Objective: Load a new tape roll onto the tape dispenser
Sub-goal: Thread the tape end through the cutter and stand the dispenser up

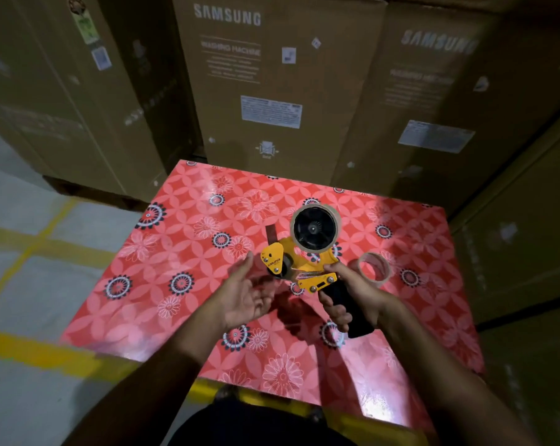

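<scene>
My right hand (352, 296) grips the black handle of a yellow tape dispenser (299, 267), held just above the red flowered table (188, 252). A thin cardboard ring (317, 228) sits around the dispenser's black hub, with almost no tape showing on it. My left hand (244, 292) is open, palm up, just left of the dispenser's front plate and apart from it. A roll of clear tape (374, 269) lies on the table right behind my right hand.
Tall cardboard appliance boxes (272, 82) stand close behind the table and along its right side. To the left is grey floor with yellow lines (30, 249). The table's near edge lies close to my body.
</scene>
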